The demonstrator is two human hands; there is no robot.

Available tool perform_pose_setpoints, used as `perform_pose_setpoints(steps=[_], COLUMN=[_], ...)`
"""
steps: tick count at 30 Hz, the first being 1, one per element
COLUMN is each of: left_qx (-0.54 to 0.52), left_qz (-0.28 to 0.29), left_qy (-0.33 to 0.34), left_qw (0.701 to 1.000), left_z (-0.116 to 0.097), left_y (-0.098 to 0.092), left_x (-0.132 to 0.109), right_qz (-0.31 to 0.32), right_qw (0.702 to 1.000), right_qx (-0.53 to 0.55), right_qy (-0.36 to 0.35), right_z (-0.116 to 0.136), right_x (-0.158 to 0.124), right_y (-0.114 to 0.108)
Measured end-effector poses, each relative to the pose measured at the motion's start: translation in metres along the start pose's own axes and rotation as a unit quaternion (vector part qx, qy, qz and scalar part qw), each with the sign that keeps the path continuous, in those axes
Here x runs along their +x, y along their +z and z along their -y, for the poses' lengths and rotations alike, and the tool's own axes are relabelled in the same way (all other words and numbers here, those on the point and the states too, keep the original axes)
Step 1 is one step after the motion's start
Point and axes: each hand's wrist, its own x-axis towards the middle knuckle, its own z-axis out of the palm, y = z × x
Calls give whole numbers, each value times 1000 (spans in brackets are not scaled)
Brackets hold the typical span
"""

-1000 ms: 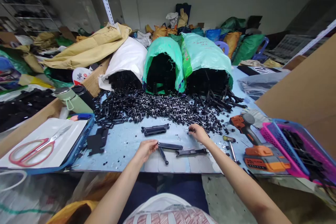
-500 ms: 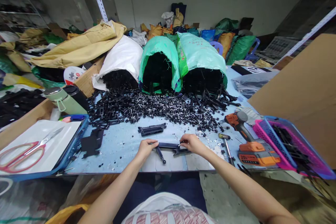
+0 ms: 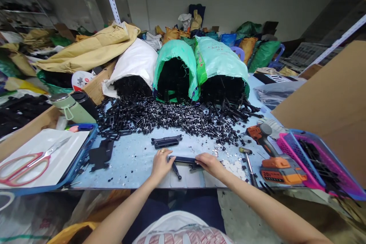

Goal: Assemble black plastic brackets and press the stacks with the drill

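Observation:
A long black plastic bar (image 3: 184, 159) lies low over the near edge of the table, between my two hands. My left hand (image 3: 162, 163) is closed at its left end, thumb and fingers around the tip. At the other end my right hand (image 3: 209, 163) grips the bar, partly covering a second black piece beneath. From the left end a short black arm with a round tip (image 3: 176, 170) hangs toward me. Just beyond the hands rests a finished-looking black bracket assembly (image 3: 166, 142). A flat black plate (image 3: 100, 155) lies to the left.
Small black parts and metal pins (image 3: 174, 116) are heaped before a white sack (image 3: 134, 59) and two green sacks (image 3: 175, 51). An orange cordless drill (image 3: 274, 164), a hammer (image 3: 248, 164) and a pink basket (image 3: 286, 146) stand right. Scissors (image 3: 31, 162) lie left on a blue tray (image 3: 71, 175).
My left hand has turned and shifted slightly up over the bar's left end. The right hand's fingers now lie flatter over the right end. The bar stays in nearly the same place.

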Motion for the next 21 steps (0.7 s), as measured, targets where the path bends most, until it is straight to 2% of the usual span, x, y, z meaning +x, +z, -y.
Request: perform_pose_setpoints(steps=[2,4,6,10,13,15,17,19,21], left_qx=[131,212,244,260,285,306,321,325,307], left_qz=[43,113,151,149,146,148,149,138,109], left_qy=[151,236,246,235,255,287,305,289,256], left_qw=[979,942,926,925,912,895,884,890,910], left_z=[-11,-19,-24,-23,-21,-18,-14,-12,-14], left_y=[11,26,40,50,43,36,28,19,9], left_x=[-5,-7,-6,-6,-10,-12,-12,-11,-14], right_qz=[-21,-18,-6,37,75,73,55,34,13], right_qw=[999,999,999,994,984,979,976,975,986], right_qx=[4,-10,-38,-97,-138,-177,-212,-217,-168], right_qy=[-36,-38,-25,-43,-83,-62,-12,15,1], right_z=[-7,-13,-17,-26,-32,-35,-35,-30,-17], right_x=[-13,-23,-29,-27,-22,-21,-20,-17,-12], right_y=[9,17,22,18,9,8,11,12,6])
